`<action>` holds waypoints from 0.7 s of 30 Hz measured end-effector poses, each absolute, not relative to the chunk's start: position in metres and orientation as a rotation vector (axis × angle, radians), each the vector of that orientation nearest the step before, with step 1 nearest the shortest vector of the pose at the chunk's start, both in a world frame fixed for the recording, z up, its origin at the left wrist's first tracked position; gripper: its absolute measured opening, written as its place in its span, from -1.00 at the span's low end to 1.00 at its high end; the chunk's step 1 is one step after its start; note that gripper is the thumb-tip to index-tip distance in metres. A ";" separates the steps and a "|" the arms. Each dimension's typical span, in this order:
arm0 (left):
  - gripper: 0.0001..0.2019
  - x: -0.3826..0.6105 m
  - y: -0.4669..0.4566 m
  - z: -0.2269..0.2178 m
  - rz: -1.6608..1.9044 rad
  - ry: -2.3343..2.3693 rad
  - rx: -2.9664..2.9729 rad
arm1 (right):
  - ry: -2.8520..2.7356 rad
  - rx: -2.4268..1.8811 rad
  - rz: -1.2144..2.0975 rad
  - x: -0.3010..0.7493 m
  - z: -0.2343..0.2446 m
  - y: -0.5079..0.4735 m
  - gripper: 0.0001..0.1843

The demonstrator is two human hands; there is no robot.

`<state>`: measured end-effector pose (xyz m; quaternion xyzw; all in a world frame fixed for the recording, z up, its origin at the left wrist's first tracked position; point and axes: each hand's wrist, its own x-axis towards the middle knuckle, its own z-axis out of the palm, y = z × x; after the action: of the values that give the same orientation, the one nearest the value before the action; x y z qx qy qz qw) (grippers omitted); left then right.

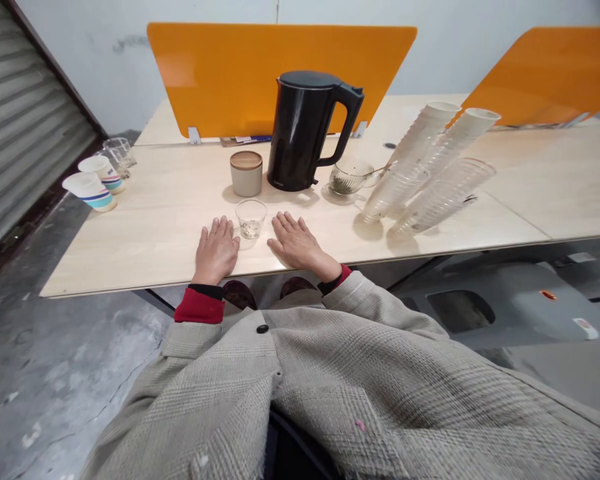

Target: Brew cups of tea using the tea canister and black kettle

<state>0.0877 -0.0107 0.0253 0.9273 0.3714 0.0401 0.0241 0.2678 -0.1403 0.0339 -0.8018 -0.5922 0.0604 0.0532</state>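
Grey checked coat (300, 360), one dark button shown, worn nearest. Left hand (217, 251): laid palm down on the near edge of the pale table (145, 247), fingers extended and slightly parted, nothing grasped. Right hand (300, 243): likewise laid flat, fingers loosely spread, thumb held out to the left.

Small clear cup (251, 212): stood upright between the two hands, just beside the fingers of each; dark specks are seen low in it, but whether these are leaves or a printed pattern cannot be told.

Beige canister (247, 181): placed behind the cup, closed with a wooden lid (246, 159); contents hidden. Black kettle (299, 130): set upright to the right of the canister, lid shut, handle turned right; contents hidden.

Glass bowl (356, 165): placed right of the kettle; dry green leaves (344, 185) are held in the bottom, and a slender utensil (377, 171) is rested across the rim.

Three tall stacks of nested cups (433, 170): grouped to the right of the bowl. Two striped paper cups (95, 190): stood at the far left, with clear glasses (117, 152) placed behind; contents cannot be made out.
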 end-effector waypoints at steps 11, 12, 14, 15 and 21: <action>-0.34 0.088 -0.010 0.025 0.146 1.136 2.865 | -1.786 -2.395 0.180 0.271 0.028 -0.139 -0.20; -0.34 0.088 -0.011 0.026 0.137 1.141 2.860 | -1.784 -2.390 0.183 0.271 0.027 -0.140 -0.21; -0.33 0.088 -0.012 0.026 0.129 1.148 2.850 | -1.776 -2.365 0.190 0.273 0.026 -0.141 -0.21; -0.33 0.088 -0.012 0.026 0.127 1.148 2.847 | -1.767 -2.339 0.198 0.275 0.025 -0.141 -0.21; -0.33 0.088 -0.014 0.027 0.127 1.144 2.833 | -1.604 -1.916 0.431 0.296 0.024 -0.130 0.20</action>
<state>0.0878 -0.0142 0.0273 0.9256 0.3738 0.0413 0.0418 0.2961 -0.1295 0.0238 -0.7212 -0.6038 0.1622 0.2982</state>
